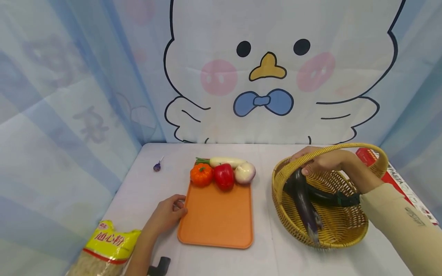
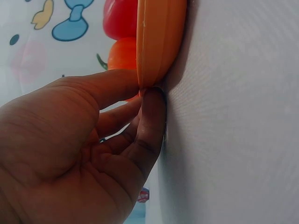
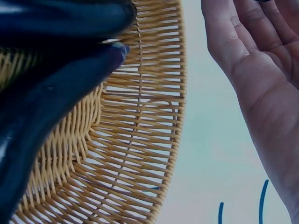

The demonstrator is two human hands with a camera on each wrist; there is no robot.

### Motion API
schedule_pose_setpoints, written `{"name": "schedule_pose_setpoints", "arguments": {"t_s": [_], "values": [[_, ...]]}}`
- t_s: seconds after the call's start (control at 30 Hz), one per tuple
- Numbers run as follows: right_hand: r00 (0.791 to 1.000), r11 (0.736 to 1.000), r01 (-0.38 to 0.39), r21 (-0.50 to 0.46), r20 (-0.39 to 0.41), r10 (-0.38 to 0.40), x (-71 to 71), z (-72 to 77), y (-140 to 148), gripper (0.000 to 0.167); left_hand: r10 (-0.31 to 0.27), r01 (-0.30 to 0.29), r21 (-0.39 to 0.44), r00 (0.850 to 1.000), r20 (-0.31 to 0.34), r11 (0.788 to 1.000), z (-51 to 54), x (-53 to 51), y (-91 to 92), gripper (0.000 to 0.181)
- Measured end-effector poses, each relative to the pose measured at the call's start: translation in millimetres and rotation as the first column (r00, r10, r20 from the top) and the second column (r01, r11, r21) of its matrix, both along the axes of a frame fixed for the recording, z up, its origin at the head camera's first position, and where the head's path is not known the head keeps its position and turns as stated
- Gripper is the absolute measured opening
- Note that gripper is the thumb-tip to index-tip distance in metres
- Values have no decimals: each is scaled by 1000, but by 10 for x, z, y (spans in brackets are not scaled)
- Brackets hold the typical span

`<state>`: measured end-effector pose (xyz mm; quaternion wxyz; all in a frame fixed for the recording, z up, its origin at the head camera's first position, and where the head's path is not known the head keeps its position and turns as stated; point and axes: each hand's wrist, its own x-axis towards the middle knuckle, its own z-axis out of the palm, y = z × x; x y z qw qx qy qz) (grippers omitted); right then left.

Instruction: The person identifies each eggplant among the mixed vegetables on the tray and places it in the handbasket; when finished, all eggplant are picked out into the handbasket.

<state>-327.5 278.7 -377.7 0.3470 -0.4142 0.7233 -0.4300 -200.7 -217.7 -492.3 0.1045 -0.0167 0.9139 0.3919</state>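
My left hand (image 1: 169,214) is at the left edge of the orange tray (image 1: 217,218). In the left wrist view, its thumb and fingers pinch the tray's rim (image 2: 159,42). My right hand (image 1: 322,159) reaches under the handle of the wicker basket (image 1: 286,218), near its far left rim. It grips the upper end of a dark eggplant (image 1: 301,193), which slants down inside the basket. Another dark, long eggplant (image 1: 326,195) lies behind it. In the right wrist view, the right hand (image 3: 261,79) shows only partly, with its fingertips cut off.
At the tray's far end are an orange ribbed vegetable (image 1: 202,174), a red bell pepper (image 1: 223,177), a round whitish vegetable (image 1: 245,173) and a white radish (image 1: 226,161). A small purple item (image 1: 157,167), a yellow-topped bag (image 1: 107,245) and a red-and-white pasta box (image 1: 411,189) lie around.
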Motion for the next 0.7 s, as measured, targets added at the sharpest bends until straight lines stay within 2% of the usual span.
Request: {"name": "schedule_pose_setpoints", "arguments": {"t_s": [0.13, 0.27, 0.7], "values": [[998, 1000, 9, -12, 58, -8, -101, -29, 28, 26, -3, 3, 6, 1000, -1, 1000, -18, -2, 2, 40], [997, 1000, 0, -29, 78, 3, -153, -61, 55, 29, -3, 3, 10, 1000, 0, 1000, -32, -3, 2, 40], [995, 996, 29, -79, 93, -21, -157, -222, 66, 26, 8, -8, 6, 1000, 7, 1000, -33, 0, -10, 41]]}}
